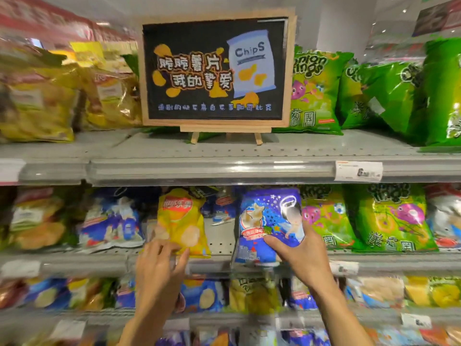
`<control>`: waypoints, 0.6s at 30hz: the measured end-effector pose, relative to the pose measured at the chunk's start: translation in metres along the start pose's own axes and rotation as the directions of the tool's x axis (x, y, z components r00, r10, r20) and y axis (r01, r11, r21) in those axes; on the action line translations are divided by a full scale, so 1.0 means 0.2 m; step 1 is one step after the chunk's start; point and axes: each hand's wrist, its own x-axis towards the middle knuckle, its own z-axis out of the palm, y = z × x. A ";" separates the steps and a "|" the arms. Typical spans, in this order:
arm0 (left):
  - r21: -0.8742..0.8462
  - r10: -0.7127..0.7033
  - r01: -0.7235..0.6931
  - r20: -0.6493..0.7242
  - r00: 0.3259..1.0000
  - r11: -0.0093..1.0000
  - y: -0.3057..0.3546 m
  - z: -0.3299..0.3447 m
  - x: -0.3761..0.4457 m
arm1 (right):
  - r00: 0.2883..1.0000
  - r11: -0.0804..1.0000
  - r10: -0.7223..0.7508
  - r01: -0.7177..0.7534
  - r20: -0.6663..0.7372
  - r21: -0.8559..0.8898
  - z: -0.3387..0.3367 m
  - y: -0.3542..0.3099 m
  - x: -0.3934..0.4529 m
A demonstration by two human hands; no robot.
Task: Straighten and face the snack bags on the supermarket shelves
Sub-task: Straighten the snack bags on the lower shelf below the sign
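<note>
**Both hands on bags at the middle shelf**

Head view: The person faced a snack aisle, with blur toward the left and right edges. On the middle shelf [219, 248] a yellow bag [183, 221] stood upright, slightly tilted, with a bare gap of shelf on its right. The left hand [159, 268] reached up to its lower left corner, fingers curled there and touching the bag's bottom edge; whether they pinched it or only touched it could not be told. Right of the gap stood a blue bag [269, 221], facing front. The right hand [296, 253] gripped its lower right corner, thumb across the front and fingers wrapped along the right side. Just beside the blue bag on the right stood green bags [389, 221], upright and facing out. Left of the yellow bag sat another blue-and-white bag [112, 221] and, farther left, blurred yellow ones.

On the top shelf [249, 148] a chalkboard sign [214, 68] on a small wooden easel showed a drawn chip bag marked "Chips". Green bags [314, 91] stood to its right, yellow bags [107, 96] to its left. A price tag [358, 171] hung on that shelf's front rail at the right. The lower shelf held mixed blue and yellow bags [207, 295], blurred.
</note>
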 end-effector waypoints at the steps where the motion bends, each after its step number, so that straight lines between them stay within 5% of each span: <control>1: 0.026 0.049 -0.049 0.007 0.999 0.998 -0.07 -0.02 0.01 | 1.000 1.000 -0.004 0.004 -0.017 -0.021 0.05 -0.02 0.02; 4: 0.035 0.236 -0.236 -0.017 0.972 0.971 -0.20 -0.03 0.00 | 0.997 0.998 -0.018 0.014 -0.071 -0.060 0.18 -0.06 0.10; 13: -0.032 0.312 -0.313 -0.036 0.950 0.949 -0.30 -0.02 0.03 | 0.997 0.991 0.047 -0.039 0.054 -0.129 0.28 0.00 0.16; 18: -0.039 0.242 -0.244 -0.050 0.969 0.969 -0.26 0.00 0.04 | 0.992 0.990 0.061 -0.046 0.112 -0.130 0.26 0.01 0.16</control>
